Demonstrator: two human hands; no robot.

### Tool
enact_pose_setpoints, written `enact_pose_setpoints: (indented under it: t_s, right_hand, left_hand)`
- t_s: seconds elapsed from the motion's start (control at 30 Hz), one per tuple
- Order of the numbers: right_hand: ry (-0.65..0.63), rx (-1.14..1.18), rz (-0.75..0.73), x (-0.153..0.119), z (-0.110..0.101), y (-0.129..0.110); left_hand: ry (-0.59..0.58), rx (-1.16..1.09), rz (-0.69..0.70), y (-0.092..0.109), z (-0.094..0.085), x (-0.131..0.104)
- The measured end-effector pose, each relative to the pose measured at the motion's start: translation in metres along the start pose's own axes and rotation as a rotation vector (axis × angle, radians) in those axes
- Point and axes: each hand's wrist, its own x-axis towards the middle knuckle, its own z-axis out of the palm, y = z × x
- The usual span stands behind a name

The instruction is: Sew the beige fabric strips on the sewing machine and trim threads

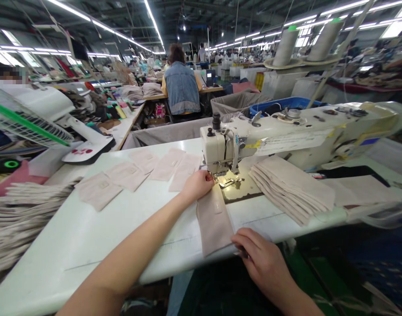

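A beige fabric piece (214, 224) with a small stitched tab lies on the pale table, its far end by the needle area of a white sewing machine (217, 151). My left hand (198, 186) is closed at the piece's far left corner, fingertips pinched beside the presser foot. My right hand (262, 259) holds the near right corner at the table's front edge, thumb and fingers together; something small and dark shows under its fingers, too unclear to name. Several similar pieces (100, 189) lie spread to the left. A beige stack (291, 186) sits right of the needle plate.
A white fan (85, 136) stands at the left, above piled fabric (19, 224). Behind the machine are a blue basket (283, 104) and thread cones (286, 47). A person in a denim vest (182, 87) sits further back, facing away.
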Motion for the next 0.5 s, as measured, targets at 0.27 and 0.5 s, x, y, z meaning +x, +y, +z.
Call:
enact_pose_setpoints:
  t_s: [0.27,0.5]
  right_hand:
    - [-0.019,-0.015,0.015,0.0019,-0.0009,-0.0002]
    - [-0.053,-0.013,0.042,0.0018,-0.0013,-0.0006]
  left_hand:
    - [0.005,0.004,-0.018,-0.0001,-0.0008,0.0007]
    - [0.019,0.004,-0.017,-0.002,0.001,0.0011]
